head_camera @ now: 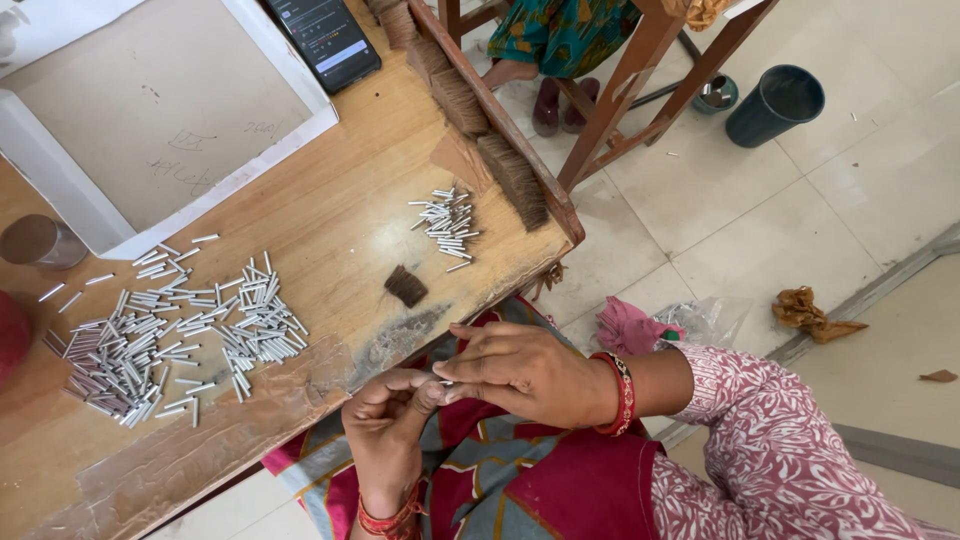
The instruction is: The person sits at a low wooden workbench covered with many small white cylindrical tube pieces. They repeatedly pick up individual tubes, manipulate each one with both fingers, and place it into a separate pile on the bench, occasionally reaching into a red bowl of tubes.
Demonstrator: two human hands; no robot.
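My left hand (388,425) and my right hand (520,370) meet over my lap, just off the front edge of the wooden table (330,220). Their fingertips pinch together on a small object, a thin silver tube as far as I can tell; most of it is hidden. A big heap of short silver tubes (170,335) lies on the table to the left. A smaller heap of tubes (447,225) lies near the table's right edge. A small tuft of dark brown bristles (406,286) rests between the two heaps.
A white shallow tray (150,110) and a phone (325,38) sit at the back. A metal cup (38,242) stands far left. Bristle bundles (500,165) line a wooden rail on the right edge. Another person's feet (545,90), a stool and a dark bucket (775,105) are beyond.
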